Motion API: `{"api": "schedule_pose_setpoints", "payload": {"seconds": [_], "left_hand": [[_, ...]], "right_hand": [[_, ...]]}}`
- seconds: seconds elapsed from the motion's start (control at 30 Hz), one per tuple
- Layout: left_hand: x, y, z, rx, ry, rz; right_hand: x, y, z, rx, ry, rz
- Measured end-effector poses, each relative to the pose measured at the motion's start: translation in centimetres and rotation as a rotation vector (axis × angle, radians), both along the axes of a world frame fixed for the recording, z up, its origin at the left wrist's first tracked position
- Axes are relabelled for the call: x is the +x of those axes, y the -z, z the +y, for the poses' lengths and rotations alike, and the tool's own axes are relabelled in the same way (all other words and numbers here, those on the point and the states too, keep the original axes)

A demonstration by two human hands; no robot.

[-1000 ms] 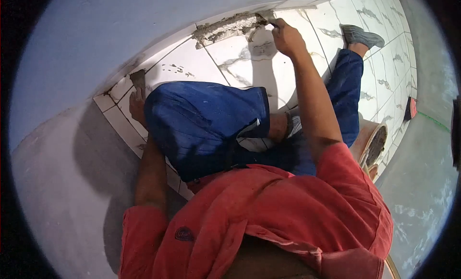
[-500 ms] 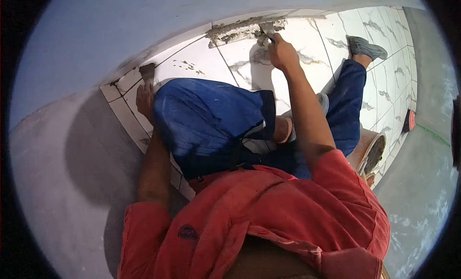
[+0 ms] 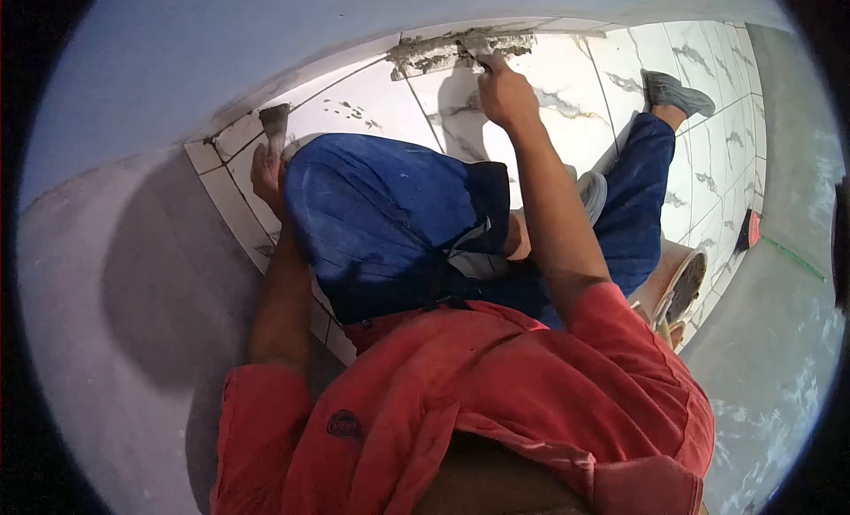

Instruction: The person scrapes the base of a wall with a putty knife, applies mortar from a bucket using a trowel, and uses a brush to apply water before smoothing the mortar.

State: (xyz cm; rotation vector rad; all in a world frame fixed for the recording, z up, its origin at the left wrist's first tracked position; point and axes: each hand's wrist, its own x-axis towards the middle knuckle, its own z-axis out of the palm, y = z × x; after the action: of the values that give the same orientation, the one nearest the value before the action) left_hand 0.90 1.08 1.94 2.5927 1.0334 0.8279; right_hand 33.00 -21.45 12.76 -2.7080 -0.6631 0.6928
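Observation:
My right hand (image 3: 509, 92) grips a putty knife (image 3: 478, 51) by its handle. Its blade lies on a strip of grey mortar (image 3: 425, 56) spread along the floor edge by the wall. Beside my bent knee, my left hand (image 3: 267, 170) is closed around a second putty knife (image 3: 274, 121), blade pointing up toward the wall. Part of the left hand is hidden behind the knee. Small mortar spots (image 3: 350, 114) dot the white marbled tile (image 3: 363, 94) between the two hands.
A bucket (image 3: 683, 280) with grey material inside stands to the right of my legs. Farther right, a red and black object (image 3: 749, 232) lies at the tile edge near a green line (image 3: 797, 258). The bluish wall (image 3: 221, 63) runs along the left and top.
My right hand and its putty knife have moved left along the mortar strip. The left putty knife has tipped slightly and shifted a little.

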Motion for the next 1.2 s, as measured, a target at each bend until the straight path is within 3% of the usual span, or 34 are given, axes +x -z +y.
{"api": "schedule_pose_setpoints", "payload": {"seconds": [0.07,0.23,0.57,0.63,0.67,0.73,0.97,1.07,1.2], "left_hand": [[0.0,0.2,0.4,0.026,0.022,-0.062],[0.1,-0.1,-0.1,-0.237,-0.036,-0.145],[0.1,-0.5,-0.3,-0.219,-0.028,-0.083],[0.1,0.4,-0.8,-0.476,-0.18,-0.284],[0.1,0.4,-0.8,-0.477,-0.173,-0.282],[0.0,0.2,-0.2,-0.251,-0.103,-0.097],[-0.5,1.4,-0.3,-0.154,-0.089,0.01],[0.4,-0.3,-0.7,-0.284,-0.155,0.003],[0.6,-1.4,-0.6,-0.156,-0.138,0.219]], "right_hand": [[0.0,0.8,1.2,-0.072,0.011,-0.004],[-0.9,0.7,-0.1,-0.054,-0.059,0.006],[-2.1,-0.6,2.1,-0.058,-0.072,0.006],[-2.4,-1.1,2.4,-0.017,-0.051,0.016],[-2.6,-0.6,2.9,-0.017,-0.044,0.016],[-2.9,0.0,3.9,-0.052,-0.021,0.028],[-4.2,-0.9,4.3,-0.005,-0.068,0.036],[-4.6,0.3,5.8,-0.036,-0.043,0.055],[-5.1,-1.0,5.4,-0.035,-0.082,0.076]]}}
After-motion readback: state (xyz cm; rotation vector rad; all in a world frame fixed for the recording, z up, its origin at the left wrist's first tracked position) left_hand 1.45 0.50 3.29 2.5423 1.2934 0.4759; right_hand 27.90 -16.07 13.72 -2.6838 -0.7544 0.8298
